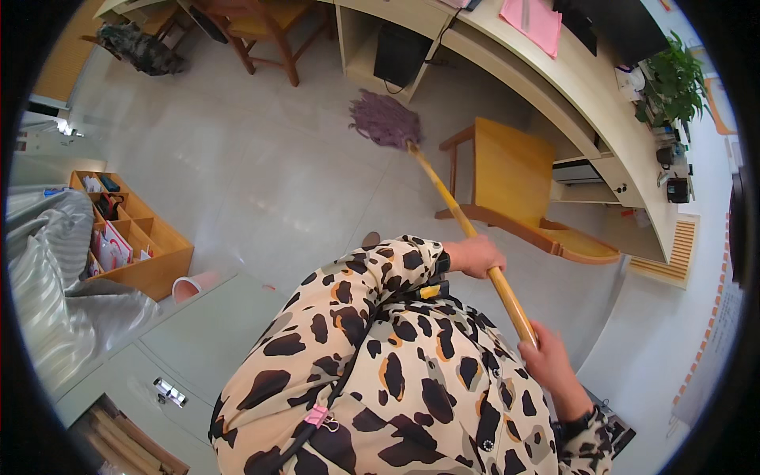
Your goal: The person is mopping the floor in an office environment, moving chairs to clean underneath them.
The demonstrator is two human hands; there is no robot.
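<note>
A wooden-handled mop reaches out across the floor in front of me. My left hand (478,256) is wrapped around the middle of the mop handle (442,189). Lower down, near the handle's end, my right hand (547,354) grips it too. The purple-grey mop head (386,119) lies spread on the tiled floor (279,160), just short of the desk's open compartment. Right of the handle stands a wooden chair (513,166) with a yellow seat, close to the shaft.
A long desk (516,65) curves along the top and right, with a black computer case (402,56) in its compartment. Another wooden chair (267,27) stands at the top. On the left are a wooden compartment box (157,261), a pink bin (193,287) and a grey cabinet (202,332).
</note>
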